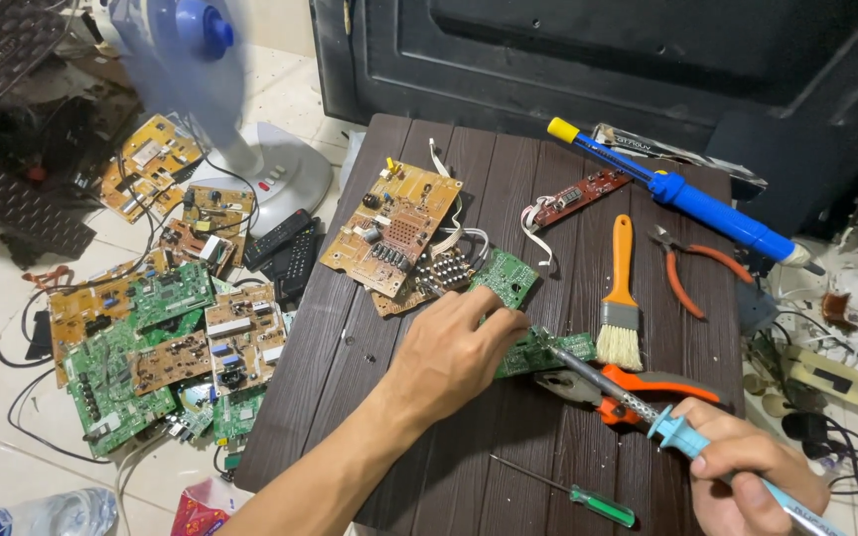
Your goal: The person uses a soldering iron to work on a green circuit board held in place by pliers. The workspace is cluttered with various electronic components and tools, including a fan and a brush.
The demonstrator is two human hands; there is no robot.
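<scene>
Left hand [454,347] presses flat on the green circuit board [548,349], just left of the paintbrush [620,303], mid-desk [508,199]. Right hand [747,476] pinches the soldering iron [628,397], tip at the board, probably touching. Work underway; no finished joint visible.

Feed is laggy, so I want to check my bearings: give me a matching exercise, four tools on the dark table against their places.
Things:
1 soldering iron
2 paintbrush
3 desoldering pump
4 green-handled screwdriver

Places:
A far right of the table, lying diagonally
B in the right hand
C near edge of the table
D centre right, bristles toward the person

Pairs: 1-B, 2-D, 3-A, 4-C
</scene>
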